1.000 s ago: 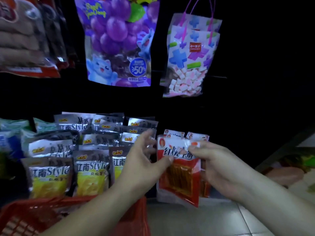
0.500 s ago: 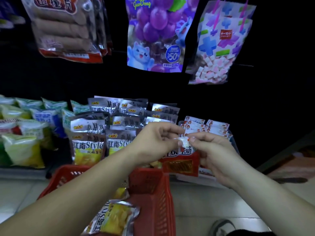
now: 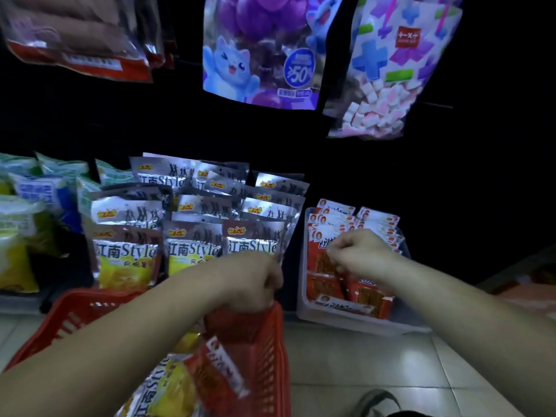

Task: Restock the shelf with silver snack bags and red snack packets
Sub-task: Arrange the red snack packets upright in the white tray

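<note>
Silver snack bags (image 3: pixel 192 251) with yellow fronts stand in rows on the low shelf. To their right a clear tray (image 3: pixel 346 322) holds red snack packets (image 3: pixel 328 287). My right hand (image 3: pixel 361 254) is over that tray, its fingers pinching the top edge of the front red packet. My left hand (image 3: pixel 252 281) hangs curled over the far right corner of the red basket (image 3: pixel 255 341); its fingertips are hidden. In the basket lie a silver bag (image 3: pixel 168 392) and a blurred red packet (image 3: pixel 216 368).
Above the shelf hang a purple grape bag (image 3: pixel 261 49), a pastel marshmallow bag (image 3: pixel 388 70) and red-brown bags (image 3: pixel 75 34). Green, blue and yellow bags (image 3: pixel 18 236) fill the shelf's left end. Pale floor tiles (image 3: pixel 361 371) lie below, with a shoe (image 3: pixel 376 401).
My right hand carried the red packet right into the clear tray. My left hand let go of it and dropped to the basket's corner. The view tilted down.
</note>
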Available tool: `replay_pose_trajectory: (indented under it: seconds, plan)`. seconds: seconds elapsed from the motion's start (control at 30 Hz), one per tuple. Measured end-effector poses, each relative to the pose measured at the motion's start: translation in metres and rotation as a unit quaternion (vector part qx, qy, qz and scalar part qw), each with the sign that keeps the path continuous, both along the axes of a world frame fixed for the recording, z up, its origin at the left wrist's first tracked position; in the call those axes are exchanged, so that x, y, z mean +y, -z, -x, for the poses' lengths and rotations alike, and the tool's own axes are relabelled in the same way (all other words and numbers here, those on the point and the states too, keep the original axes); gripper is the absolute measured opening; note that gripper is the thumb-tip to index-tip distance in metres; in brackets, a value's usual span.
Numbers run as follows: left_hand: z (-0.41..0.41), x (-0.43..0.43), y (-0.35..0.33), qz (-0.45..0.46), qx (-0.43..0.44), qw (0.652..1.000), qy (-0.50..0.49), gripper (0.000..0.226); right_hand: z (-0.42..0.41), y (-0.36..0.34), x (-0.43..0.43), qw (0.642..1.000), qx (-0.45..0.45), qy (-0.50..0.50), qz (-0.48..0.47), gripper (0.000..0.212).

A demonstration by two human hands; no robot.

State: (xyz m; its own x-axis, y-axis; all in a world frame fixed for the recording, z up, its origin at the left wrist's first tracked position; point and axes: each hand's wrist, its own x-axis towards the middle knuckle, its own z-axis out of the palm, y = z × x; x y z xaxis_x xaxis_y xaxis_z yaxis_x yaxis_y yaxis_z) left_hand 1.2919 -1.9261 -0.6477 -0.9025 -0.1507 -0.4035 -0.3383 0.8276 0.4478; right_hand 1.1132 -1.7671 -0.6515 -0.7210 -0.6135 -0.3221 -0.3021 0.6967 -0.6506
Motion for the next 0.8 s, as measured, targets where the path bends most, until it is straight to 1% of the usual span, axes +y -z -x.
replay_pose_trajectory:
  seconds: [0.07,0.13,0.17,0.23,0.3,0.4,0.47,0.53,0.67,0.73,0.8]
  plan:
    - [0.025,0.005,0.007,-0.058,0.082,0.993,-0.059,0.026,0.029,0.014,-0.001,0.998,0.056,-0.018,-0.017,0.014]
    - [0.051,0.01,0.017,-0.113,0.125,0.983,-0.079,0.025,0.057,0.03,-0.002,0.993,0.105,-0.039,-0.034,0.009]
    - [0.064,0.013,0.024,-0.128,0.136,0.979,-0.086,0.024,0.07,0.038,-0.003,0.991,0.121,-0.049,-0.04,0.013]
    - [0.087,0.017,0.042,-0.145,0.147,0.973,-0.103,0.025,0.092,0.055,-0.005,0.987,0.141,-0.058,-0.046,0.027]
    - [0.108,0.019,0.065,-0.149,0.146,0.97,-0.128,0.029,0.112,0.077,-0.009,0.983,0.16,-0.059,-0.063,0.034]
    - [0.134,0.021,0.1,-0.157,0.14,0.964,-0.162,0.034,0.132,0.11,-0.017,0.982,0.152,-0.06,-0.092,0.044]
    - [0.147,0.021,0.116,-0.157,0.143,0.962,-0.173,0.032,0.142,0.126,-0.022,0.977,0.166,-0.069,-0.115,0.054]
    - [0.156,0.019,0.126,-0.158,0.153,0.955,-0.197,0.03,0.147,0.136,-0.025,0.967,0.198,-0.077,-0.143,0.059]
    - [0.173,0.015,0.138,-0.169,0.164,0.946,-0.223,0.029,0.154,0.145,-0.027,0.934,0.278,-0.105,-0.196,0.047]
    - [0.177,0.013,0.142,-0.179,0.175,0.94,-0.234,0.028,0.156,0.146,-0.027,0.914,0.346,-0.106,-0.182,0.055]
    - [0.179,0.012,0.144,-0.177,0.186,0.935,-0.245,0.027,0.159,0.148,-0.027,0.896,0.39,-0.111,-0.182,0.063]
